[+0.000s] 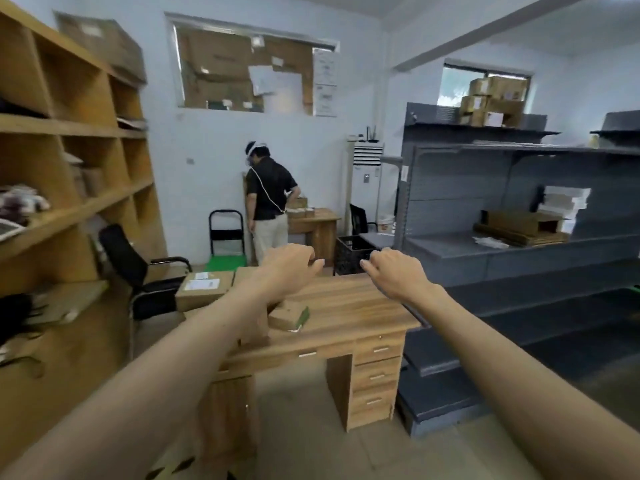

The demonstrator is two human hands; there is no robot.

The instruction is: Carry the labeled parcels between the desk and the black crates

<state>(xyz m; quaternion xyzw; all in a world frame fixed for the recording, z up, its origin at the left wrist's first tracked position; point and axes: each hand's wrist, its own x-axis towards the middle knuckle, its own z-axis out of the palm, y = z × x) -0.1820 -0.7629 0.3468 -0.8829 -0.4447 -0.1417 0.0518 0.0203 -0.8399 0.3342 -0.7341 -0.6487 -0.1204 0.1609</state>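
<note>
A wooden desk [349, 306] with drawers stands in front of me. On its left part lies a cardboard parcel with white labels [204, 289], and a smaller parcel with a green edge [289, 317] lies nearer the middle. Another box is partly hidden behind my left forearm. Both arms reach forward over the desk. My left hand [289, 265] and my right hand [391, 271] hover above the far edge with loosely curled fingers and hold nothing. A black crate [349, 254] stands on the floor beyond the desk.
Wooden shelving [69, 168] fills the left side and grey metal racks [502, 237] the right. A black chair [138, 271] stands beside the desk. Further back, a person [270, 206] stands at a second desk, next to a green hand trolley [227, 244].
</note>
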